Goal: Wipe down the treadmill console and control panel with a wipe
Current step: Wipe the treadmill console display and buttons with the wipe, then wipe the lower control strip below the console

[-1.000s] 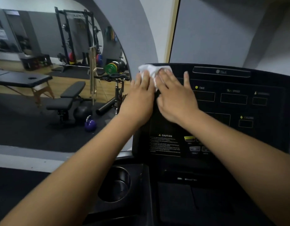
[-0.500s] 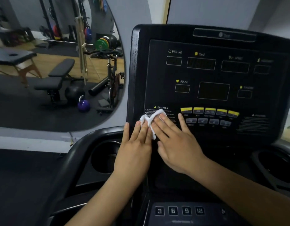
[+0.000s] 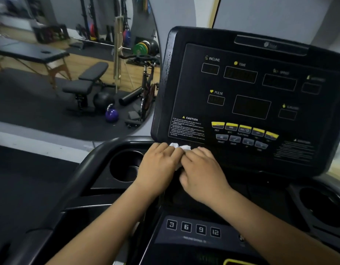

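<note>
The black treadmill console (image 3: 241, 92) stands upright ahead, its displays dark, with yellow and grey buttons (image 3: 243, 133) low on its face. A crumpled white wipe (image 3: 179, 147) lies against the console's bottom edge, just under the caution label (image 3: 188, 127). My left hand (image 3: 159, 165) and my right hand (image 3: 201, 169) sit side by side on it with fingers bent over it, so only its top and a sliver between the hands show. Below lies the control panel (image 3: 192, 228) with keys 3, 6, 9 and 12.
Round cup holders sit left (image 3: 125, 165) and right (image 3: 325, 207) of the hands. A curved black handrail (image 3: 85, 169) runs down the left side. A wall mirror (image 3: 70, 73) behind shows a bench, a purple kettlebell and racks.
Both hands slid the wipe down the console's left side, from its top corner past the caution label to the bottom edge. Their fingers, flat before, are now bent.
</note>
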{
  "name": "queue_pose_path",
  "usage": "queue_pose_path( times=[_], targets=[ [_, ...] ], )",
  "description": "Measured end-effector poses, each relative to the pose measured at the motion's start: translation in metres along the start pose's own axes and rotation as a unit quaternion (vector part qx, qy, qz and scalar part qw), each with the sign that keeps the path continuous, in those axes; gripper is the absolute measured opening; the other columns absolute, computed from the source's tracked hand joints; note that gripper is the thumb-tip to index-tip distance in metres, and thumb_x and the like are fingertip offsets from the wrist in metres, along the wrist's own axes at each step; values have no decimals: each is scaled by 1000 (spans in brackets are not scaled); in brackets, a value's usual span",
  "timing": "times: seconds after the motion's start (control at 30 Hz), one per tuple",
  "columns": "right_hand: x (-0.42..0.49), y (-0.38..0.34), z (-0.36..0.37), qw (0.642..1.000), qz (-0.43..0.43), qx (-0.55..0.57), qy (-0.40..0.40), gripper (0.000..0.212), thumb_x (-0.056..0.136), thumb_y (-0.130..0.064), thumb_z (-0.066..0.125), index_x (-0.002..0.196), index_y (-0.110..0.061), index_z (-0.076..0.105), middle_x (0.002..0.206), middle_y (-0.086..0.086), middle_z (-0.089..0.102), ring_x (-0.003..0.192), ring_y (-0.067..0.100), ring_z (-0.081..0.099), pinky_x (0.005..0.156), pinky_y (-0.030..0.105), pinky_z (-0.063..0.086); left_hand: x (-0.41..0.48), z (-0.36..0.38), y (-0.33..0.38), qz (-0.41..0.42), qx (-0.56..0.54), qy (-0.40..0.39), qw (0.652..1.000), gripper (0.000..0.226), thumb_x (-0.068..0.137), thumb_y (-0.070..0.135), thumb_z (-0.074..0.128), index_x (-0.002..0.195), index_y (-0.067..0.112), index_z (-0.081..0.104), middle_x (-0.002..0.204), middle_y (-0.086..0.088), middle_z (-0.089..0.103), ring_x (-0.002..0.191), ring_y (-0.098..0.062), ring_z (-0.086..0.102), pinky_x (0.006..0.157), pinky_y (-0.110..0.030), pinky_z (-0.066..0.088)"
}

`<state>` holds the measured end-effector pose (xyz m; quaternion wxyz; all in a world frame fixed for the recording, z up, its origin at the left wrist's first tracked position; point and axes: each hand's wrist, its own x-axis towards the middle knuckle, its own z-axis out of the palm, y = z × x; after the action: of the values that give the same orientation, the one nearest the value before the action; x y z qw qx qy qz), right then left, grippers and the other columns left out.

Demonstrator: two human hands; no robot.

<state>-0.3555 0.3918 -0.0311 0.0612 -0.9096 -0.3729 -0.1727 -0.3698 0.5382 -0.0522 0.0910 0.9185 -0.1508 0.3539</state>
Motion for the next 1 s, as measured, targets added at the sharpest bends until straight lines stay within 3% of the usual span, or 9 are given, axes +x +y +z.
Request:
queue_pose_path(
  times=[0.1,0.2,0.3,0.43,0.53,0.73,0.83,0.93,1.0],
  targets=[
    [5,-1,-4,1000,0,-10,-6,25,66,-16,67,90,-17,63,90,-1,66,87,22,58,91,37,45,-6,-3,2,-120,-71,-82,987,15,77,19,54,90,15,60,65,-3,62,62,-28,58,58,-32,43],
    [12,-4,-8,996,-50,-20,-65,28,73,-17,71,100,-17,61,96,2,67,99,25,57,104,39,35,-13,-12,-1,-253,-203,-173,930,35,75,32,63,109,22,60,84,-2,72,81,-27,67,69,-38,53],
    [9,-7,-14,985,-97,4,-146,17,88,-20,59,105,-20,56,101,2,65,106,23,54,114,39,23,-21,-25,-1,-271,-234,-195,913,16,76,21,72,91,20,71,77,2,72,77,-16,67,71,-31,51],
    [-12,6,-23,971,16,236,-19,11,87,-12,61,93,-21,63,89,-8,65,88,13,57,92,32,44,-36,-45,3,-369,-420,-162,813,13,86,17,73,74,18,70,67,4,66,63,-10,57,66,-29,45],
    [-25,9,-31,916,121,382,15,17,86,-6,64,92,-21,68,86,-9,67,81,8,65,76,22,53,-37,-59,11,-410,-515,-110,744,21,88,21,71,71,12,62,70,-6,61,65,-17,53,62,-28,43],
    [-35,4,-43,728,309,612,-13,14,90,1,57,91,-10,66,79,9,72,72,27,70,72,41,60,-31,-72,30,-430,-681,-72,588,32,84,22,71,108,6,57,89,-11,68,73,-21,68,72,-34,60],
    [-43,4,-48,640,364,668,-107,13,94,0,52,103,0,62,84,18,67,64,25,68,67,43,61,-31,-75,35,-405,-686,-87,598,34,84,8,70,116,1,61,92,-10,71,80,-18,70,73,-27,58],
    [-50,7,-46,665,359,640,-139,13,92,-5,57,101,-1,65,93,16,68,78,23,68,72,44,61,-28,-73,44,-453,-584,-89,667,9,91,14,64,93,9,71,81,-8,72,69,-17,65,60,-25,56],
    [-52,8,-45,673,356,632,-140,16,90,-14,62,103,-5,67,98,13,69,89,23,68,79,45,59,-27,-70,48,-463,-552,-86,688,20,95,15,60,81,16,73,76,-6,71,65,-15,63,55,-23,51]
  ],
)
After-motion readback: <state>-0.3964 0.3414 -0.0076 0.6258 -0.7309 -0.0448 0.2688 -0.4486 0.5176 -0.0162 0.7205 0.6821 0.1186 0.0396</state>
